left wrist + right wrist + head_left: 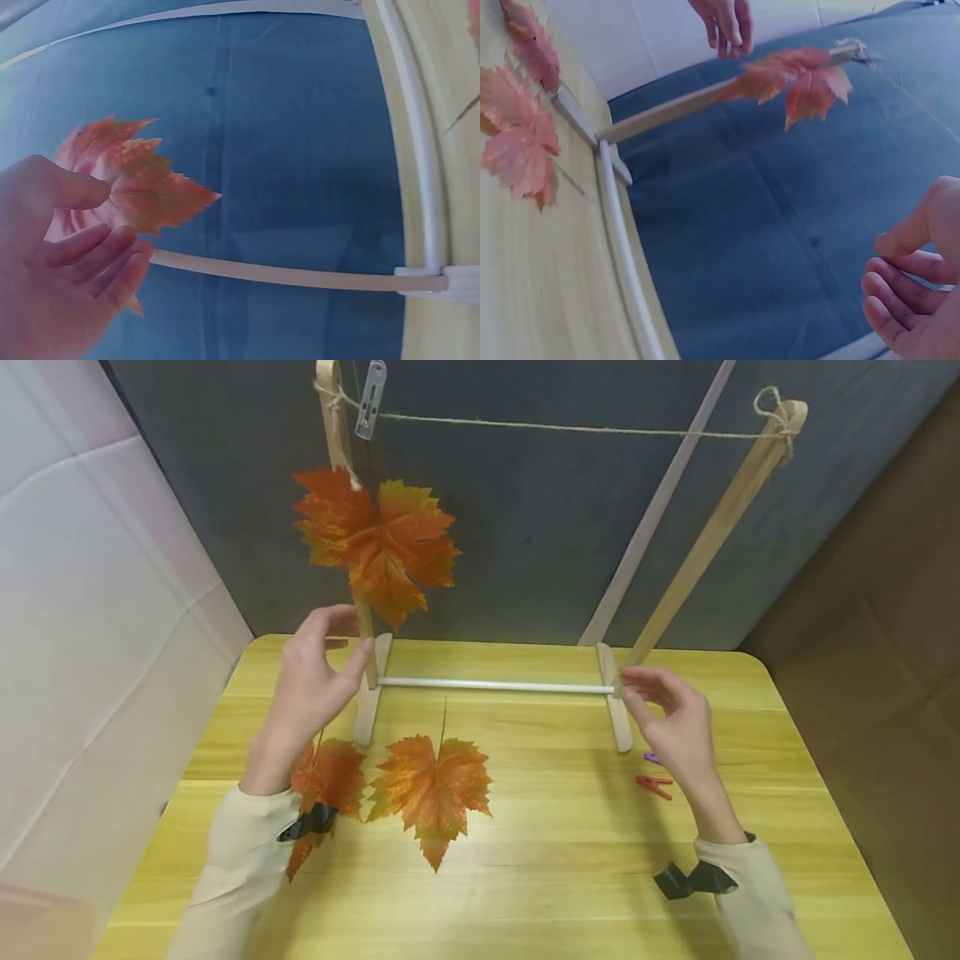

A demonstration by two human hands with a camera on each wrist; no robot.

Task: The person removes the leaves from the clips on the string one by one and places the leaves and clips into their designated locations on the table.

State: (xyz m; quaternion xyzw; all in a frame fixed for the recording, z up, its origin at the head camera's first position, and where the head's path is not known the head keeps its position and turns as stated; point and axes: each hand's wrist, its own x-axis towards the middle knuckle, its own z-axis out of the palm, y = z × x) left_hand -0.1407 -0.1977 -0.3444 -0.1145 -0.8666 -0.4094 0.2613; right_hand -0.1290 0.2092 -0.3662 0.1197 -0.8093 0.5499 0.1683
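An orange maple leaf [382, 543] hangs from a clear clothespin [371, 397] at the left end of a twine line [562, 427]. Thumb and fingers apart, my left hand [311, 664] is by the wooden left post [336, 422]; the right wrist view shows a gap between them. My right hand [675, 727] hovers near the foot of the right post [705, 552], its fingers loosely bent around nothing, as the right wrist view shows. A white rod [495, 685] joins the two feet of the stand.
Two more leaves lie on the table: one leaf [435, 785] in front of the stand, another leaf [333, 777] partly hidden by my left forearm. A red clothespin [654, 787] and a purple clothespin [652, 758] are beside my right hand. A dark panel [517, 543] stands behind.
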